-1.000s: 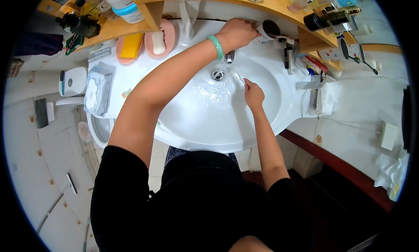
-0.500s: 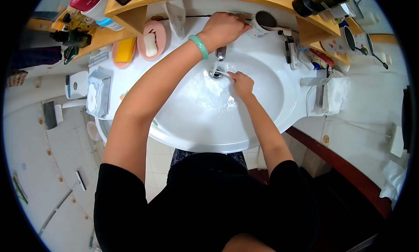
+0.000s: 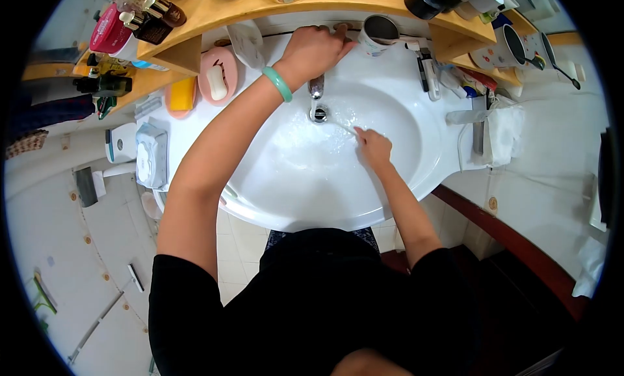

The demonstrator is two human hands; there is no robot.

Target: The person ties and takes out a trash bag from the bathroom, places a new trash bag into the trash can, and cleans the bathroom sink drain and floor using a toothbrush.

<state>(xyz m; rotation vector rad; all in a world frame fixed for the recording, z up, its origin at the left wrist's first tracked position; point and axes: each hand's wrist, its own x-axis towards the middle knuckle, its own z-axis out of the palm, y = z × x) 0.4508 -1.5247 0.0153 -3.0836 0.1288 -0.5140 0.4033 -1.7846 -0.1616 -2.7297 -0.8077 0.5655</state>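
Note:
My left hand (image 3: 316,49), with a green bangle (image 3: 278,84) at its wrist, lies over the top of the metal faucet (image 3: 316,88). Its fingers are curled, and whatever is under them is hidden. My right hand (image 3: 375,147) is closed in a pinch on a thin white stick (image 3: 342,126), perhaps a toothbrush, whose far end points toward the drain (image 3: 319,114). Clear water wets the white basin (image 3: 312,190) around the drain. A patterned cup (image 3: 377,36) stands right of my left hand, behind the basin.
On the left counter are a white soap bar (image 3: 217,83) in a pink dish, a yellow block (image 3: 182,95) and a wipes pack (image 3: 152,156). A wooden shelf (image 3: 260,9) with bottles arches overhead. Slim black and white items (image 3: 429,75) lie at right.
My right hand has drawn the stick back from beneath the faucet, rightward and toward me. The splash in the basin looks smaller. The camera view has shifted; my left hand stays over the faucet.

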